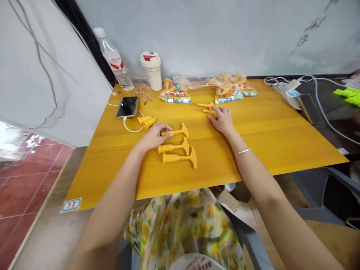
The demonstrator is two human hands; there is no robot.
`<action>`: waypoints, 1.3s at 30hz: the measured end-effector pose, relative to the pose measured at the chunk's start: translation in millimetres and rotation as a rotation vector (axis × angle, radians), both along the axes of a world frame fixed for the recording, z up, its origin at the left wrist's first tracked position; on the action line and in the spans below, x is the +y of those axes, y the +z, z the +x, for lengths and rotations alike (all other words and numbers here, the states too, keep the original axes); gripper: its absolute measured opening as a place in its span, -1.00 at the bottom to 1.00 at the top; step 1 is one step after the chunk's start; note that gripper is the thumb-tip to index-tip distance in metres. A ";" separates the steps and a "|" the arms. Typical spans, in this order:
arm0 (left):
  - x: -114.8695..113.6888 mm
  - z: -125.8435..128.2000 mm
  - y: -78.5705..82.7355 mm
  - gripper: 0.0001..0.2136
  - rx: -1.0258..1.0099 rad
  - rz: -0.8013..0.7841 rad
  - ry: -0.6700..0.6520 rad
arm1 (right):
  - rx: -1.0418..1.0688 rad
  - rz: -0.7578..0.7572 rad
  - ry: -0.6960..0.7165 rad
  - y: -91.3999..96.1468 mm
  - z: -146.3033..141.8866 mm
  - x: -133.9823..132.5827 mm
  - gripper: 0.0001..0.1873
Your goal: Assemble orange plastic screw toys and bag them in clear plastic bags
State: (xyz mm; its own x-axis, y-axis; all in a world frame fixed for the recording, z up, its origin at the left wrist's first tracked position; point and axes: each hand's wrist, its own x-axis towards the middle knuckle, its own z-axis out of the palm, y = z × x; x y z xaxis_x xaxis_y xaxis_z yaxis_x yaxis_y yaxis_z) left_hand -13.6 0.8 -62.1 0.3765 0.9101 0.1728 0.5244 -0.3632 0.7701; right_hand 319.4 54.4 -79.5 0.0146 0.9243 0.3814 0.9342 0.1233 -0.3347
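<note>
We log the left hand half-closed on a yellow plastic T-shaped piece, long axis 9-to-3 o'clock, nearer than the open right hand at 1 o'clock.

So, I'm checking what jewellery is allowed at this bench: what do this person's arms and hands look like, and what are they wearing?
Both arms are bare, with no sleeves or gloves down to the left hand and right hand. The right forearm wears a thin silver bangle near the wrist. A floral yellow-and-green garment covers the lap.
</note>
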 end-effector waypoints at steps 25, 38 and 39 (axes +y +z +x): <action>-3.8 -24.8 13.5 -0.74 0.546 0.277 0.508 | -0.094 -0.248 -0.043 29.3 -20.6 -22.5 -0.65; -7.1 2.6 16.0 -0.72 0.057 0.248 0.200 | 0.130 0.158 0.357 22.8 -55.8 -35.9 -0.71; -7.5 3.3 16.2 -0.72 0.045 0.243 0.198 | 0.127 0.164 0.381 23.7 -58.8 -38.4 -0.71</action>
